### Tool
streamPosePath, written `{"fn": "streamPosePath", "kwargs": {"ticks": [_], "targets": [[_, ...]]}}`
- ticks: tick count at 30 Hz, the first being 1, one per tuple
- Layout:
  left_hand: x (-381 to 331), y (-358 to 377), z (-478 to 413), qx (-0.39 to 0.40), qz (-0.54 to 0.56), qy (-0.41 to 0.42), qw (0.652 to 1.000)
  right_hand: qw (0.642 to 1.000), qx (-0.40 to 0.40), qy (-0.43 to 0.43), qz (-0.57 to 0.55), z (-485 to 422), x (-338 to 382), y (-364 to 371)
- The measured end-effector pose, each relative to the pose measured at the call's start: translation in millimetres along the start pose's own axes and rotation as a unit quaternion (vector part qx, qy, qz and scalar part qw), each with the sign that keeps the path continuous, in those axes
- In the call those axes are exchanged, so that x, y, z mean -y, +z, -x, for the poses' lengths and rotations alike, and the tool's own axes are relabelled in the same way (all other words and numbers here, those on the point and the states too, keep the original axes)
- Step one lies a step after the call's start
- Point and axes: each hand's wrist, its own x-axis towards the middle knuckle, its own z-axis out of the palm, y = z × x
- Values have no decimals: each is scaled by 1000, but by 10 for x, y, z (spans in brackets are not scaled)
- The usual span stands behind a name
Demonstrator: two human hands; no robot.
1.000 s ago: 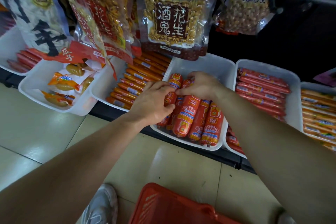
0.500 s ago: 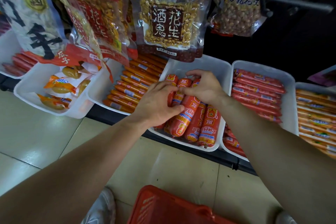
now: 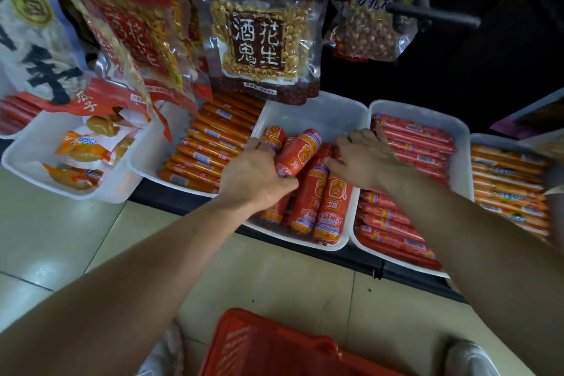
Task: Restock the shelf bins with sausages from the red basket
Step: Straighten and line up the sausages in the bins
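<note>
Several thick red sausages lie lengthwise in the middle white bin on the shelf. My left hand grips one thick red sausage, which is tilted up above the others. My right hand rests flat on the sausages at the bin's right side, fingers spread, holding nothing. The red basket sits on the floor at the bottom of the view; its inside is hidden.
Left of the middle bin is a bin of thin orange sausages and a bin of yellow snack packs. To the right stand bins of thin red sausages and orange ones. Peanut bags hang low over the bins' rear.
My hands have drawn apart. The right hand slid to the right side of the bin, and the left hand has tilted one sausage up.
</note>
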Motion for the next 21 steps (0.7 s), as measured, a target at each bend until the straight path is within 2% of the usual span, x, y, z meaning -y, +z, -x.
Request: {"fn": "streamPosePath", "kwargs": {"ticks": [5, 10, 14, 16, 18, 20, 21], "targets": [[169, -131, -26, -69, 37, -61, 995, 975, -88, -20, -205, 141, 29, -146], [185, -129, -23, -33, 75, -10, 997, 949, -124, -14, -289, 132, 59, -298], [203, -125, 4, -14, 101, 8, 995, 889, -151, 57, -429, -49, 103, -403], [192, -119, 13, -3, 110, 16, 994, 892, -150, 68, -422, -131, 194, -361], [164, -98, 15, 5, 100, 24, 995, 909, -122, 72, -392, -181, 322, -290], [115, -66, 21, 4, 70, 35, 997, 938, -84, 68, -329, -190, 439, -205], [91, -49, 24, 1, 58, 40, 997, 960, -72, 58, -263, -166, 486, -167]]}}
